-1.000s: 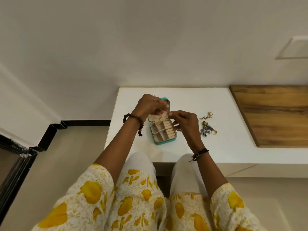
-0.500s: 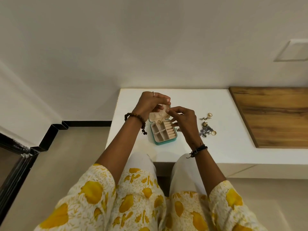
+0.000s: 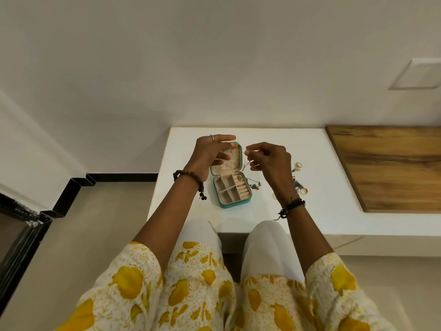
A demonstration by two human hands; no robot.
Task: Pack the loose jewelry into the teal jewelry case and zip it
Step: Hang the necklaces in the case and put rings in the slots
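- Teal jewelry case [image 3: 232, 187] lies open on the white table [image 3: 317, 163] before you.
- Your left hand [image 3: 210, 155] and right hand [image 3: 272, 161] each pinch a thin chain [image 3: 247, 161] above its lid.
- Loose jewelry [image 3: 299, 185] lies right of the case.

Soft, even indoor light falls on my white table [image 3: 274, 218], with faint shadows under my wrists. Wide-angle bending curves the edges; fine details look slightly soft.

White table [image 3: 238, 218], open teal case [image 3: 232, 192], loose jewelry [image 3: 300, 185], wooden board [image 3: 391, 168]
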